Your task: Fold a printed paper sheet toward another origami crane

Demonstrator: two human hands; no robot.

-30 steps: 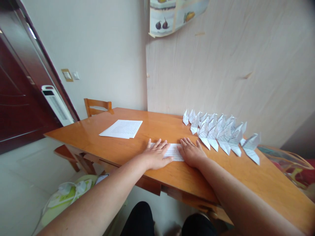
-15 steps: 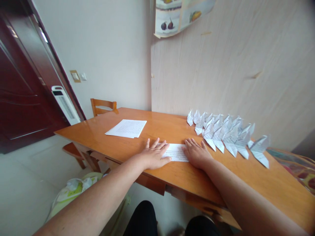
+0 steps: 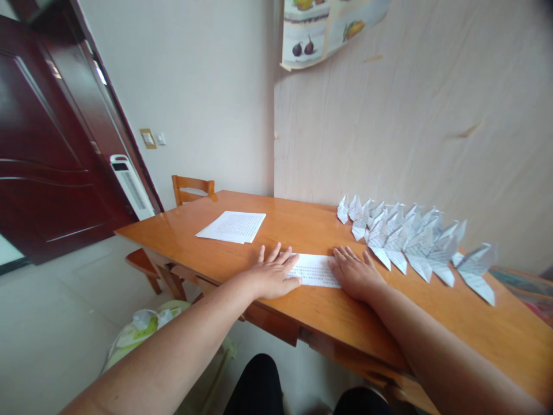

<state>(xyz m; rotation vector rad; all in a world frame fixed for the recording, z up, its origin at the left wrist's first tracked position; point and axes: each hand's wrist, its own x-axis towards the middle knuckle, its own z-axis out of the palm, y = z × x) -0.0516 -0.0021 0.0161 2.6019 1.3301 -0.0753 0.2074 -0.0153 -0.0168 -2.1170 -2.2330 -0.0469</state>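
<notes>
A folded strip of printed paper (image 3: 317, 271) lies flat on the wooden table in front of me. My left hand (image 3: 275, 275) rests on its left end, palm down with the fingers spread. On the right end lies my right hand (image 3: 356, 272), also flat, fingers stretched out. Both ends of the strip are partly hidden under the hands. To the right stand several folded paper figures (image 3: 415, 236) in rows, made of printed sheets. A stack of printed paper (image 3: 233, 226) sits on the table to the left, beyond my left hand.
The table (image 3: 298, 225) meets the wall at its far side. A wooden chair (image 3: 192, 187) stands at its far left end. Below the near edge, left, is a pale green stool (image 3: 129, 346) with bags on it. A white heater (image 3: 132, 184) stands by the dark red door (image 3: 52, 155).
My right hand has slid slightly to the right along the paper strip, and more of the strip shows between the hands. The view has turned a little to the left.
</notes>
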